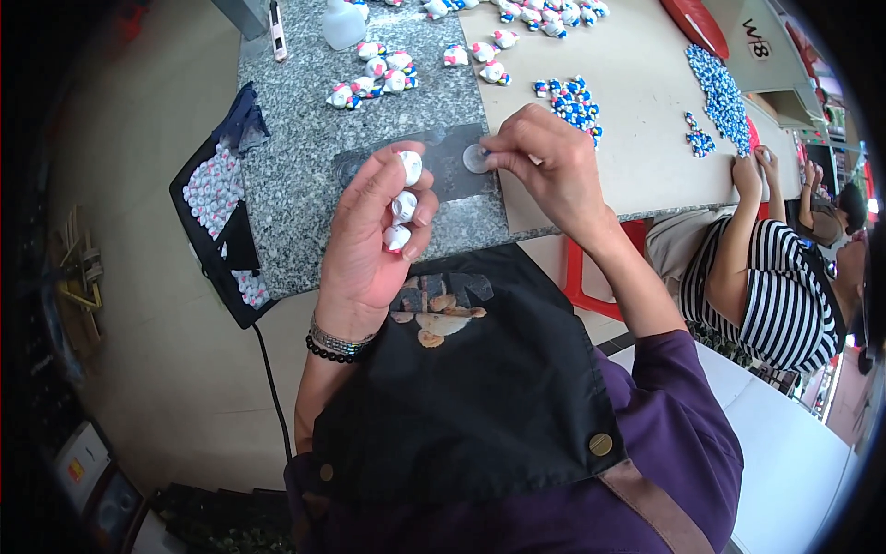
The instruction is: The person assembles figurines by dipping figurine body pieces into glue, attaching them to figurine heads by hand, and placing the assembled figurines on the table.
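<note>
My left hand is raised palm up, fingers curled around three small white figurine heads stacked in a row along them. The lowest has a touch of red. My right hand is closed in a pinch at the right edge of a small round translucent disc. A tiny dark bit shows at those fingertips; I cannot make out what it is. Under the disc lies a dark, shiny rectangular sheet on the grey speckled stone tabletop.
White figurines with pink and blue parts stand beyond the sheet, beside a translucent bottle. Small blue-and-white pieces lie to the right. A black tray of heads is at the left edge. A co-worker in stripes sits at right.
</note>
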Tool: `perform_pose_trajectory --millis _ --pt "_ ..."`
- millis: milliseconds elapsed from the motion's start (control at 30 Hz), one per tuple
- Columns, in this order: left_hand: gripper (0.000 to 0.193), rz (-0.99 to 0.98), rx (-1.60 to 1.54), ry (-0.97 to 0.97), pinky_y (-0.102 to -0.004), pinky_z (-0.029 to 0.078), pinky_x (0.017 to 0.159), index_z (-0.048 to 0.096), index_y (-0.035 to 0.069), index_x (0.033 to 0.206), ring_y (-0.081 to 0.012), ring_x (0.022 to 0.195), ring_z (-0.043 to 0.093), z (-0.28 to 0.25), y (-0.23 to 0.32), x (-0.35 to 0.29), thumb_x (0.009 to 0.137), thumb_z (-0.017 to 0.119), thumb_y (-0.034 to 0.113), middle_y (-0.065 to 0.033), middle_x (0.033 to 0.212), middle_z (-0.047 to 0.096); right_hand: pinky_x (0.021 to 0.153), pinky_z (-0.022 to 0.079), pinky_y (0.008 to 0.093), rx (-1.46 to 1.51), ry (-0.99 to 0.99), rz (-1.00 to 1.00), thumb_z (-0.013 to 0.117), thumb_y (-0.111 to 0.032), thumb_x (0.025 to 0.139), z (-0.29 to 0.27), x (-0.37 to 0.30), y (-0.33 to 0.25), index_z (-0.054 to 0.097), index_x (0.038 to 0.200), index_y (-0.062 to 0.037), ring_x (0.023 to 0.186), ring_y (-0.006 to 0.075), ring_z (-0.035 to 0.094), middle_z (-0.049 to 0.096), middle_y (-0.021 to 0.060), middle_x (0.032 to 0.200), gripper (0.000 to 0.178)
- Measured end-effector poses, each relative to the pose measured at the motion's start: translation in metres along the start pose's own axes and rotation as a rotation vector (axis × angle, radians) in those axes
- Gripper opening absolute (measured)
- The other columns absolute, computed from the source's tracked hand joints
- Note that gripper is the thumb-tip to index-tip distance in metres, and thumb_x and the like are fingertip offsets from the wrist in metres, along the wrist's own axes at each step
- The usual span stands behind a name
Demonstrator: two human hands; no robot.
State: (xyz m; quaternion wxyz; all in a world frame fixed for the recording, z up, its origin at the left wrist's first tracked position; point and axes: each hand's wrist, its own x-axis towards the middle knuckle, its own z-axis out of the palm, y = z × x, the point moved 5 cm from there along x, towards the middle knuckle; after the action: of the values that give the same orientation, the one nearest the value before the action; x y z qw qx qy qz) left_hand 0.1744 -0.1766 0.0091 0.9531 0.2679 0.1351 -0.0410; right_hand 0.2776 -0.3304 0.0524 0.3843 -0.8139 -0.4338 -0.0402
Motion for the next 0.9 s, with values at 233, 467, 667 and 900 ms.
perform_pose_trajectory --millis 233,467,667,900 --pt "0.030 0.046 0.179 0.038 -0.0163 0.036 0.044 0.052 0.005 0.118 -0.0043 0.069 0.051 0.021 -0.008 0.009 0.096 0.058 0.024 -0.0045 0.098 0.060 0.065 0.049 0.0242 0.818 0.209 0.500 0.071 0.002 0.080 -0.001 -0.005 0.003 0.069 0.091 0.0027 0.070 0.0106 0.057 0.063 0.0061 0.085 0.012" --pt "0.030 0.145 0.200 0.020 -0.0168 0.037 0.046 0.051 0.006 0.118 -0.0029 0.068 0.049 0.023 -0.014 0.011 0.094 0.063 0.019 -0.0001 0.093 0.057 0.067 0.050 0.0226 0.933 0.286 0.444 0.071 0.003 0.080 0.007 -0.004 -0.015 0.069 0.090 0.0020 0.074 0.0100 0.060 0.064 0.0051 0.086 0.010" --pt "0.031 0.240 0.288 0.014 -0.0166 0.036 0.046 0.051 0.005 0.115 -0.0014 0.066 0.046 0.025 -0.009 0.007 0.091 0.066 0.018 -0.0010 0.088 0.059 0.066 0.050 0.0232 0.753 0.259 0.327 0.072 0.005 0.078 0.008 -0.003 -0.021 0.069 0.089 0.0028 0.075 0.0100 0.059 0.063 0.0065 0.086 0.011" --pt "0.023 0.562 0.994 0.083 -0.0229 0.046 0.058 0.061 0.000 0.102 -0.0077 0.067 0.057 0.023 0.006 -0.001 0.086 0.072 0.012 -0.0038 0.081 0.064 0.066 0.046 0.0242 0.645 0.196 0.309 0.074 0.003 0.074 0.012 -0.010 -0.027 0.068 0.083 0.0034 0.075 0.0104 0.055 0.059 0.0055 0.081 0.011"
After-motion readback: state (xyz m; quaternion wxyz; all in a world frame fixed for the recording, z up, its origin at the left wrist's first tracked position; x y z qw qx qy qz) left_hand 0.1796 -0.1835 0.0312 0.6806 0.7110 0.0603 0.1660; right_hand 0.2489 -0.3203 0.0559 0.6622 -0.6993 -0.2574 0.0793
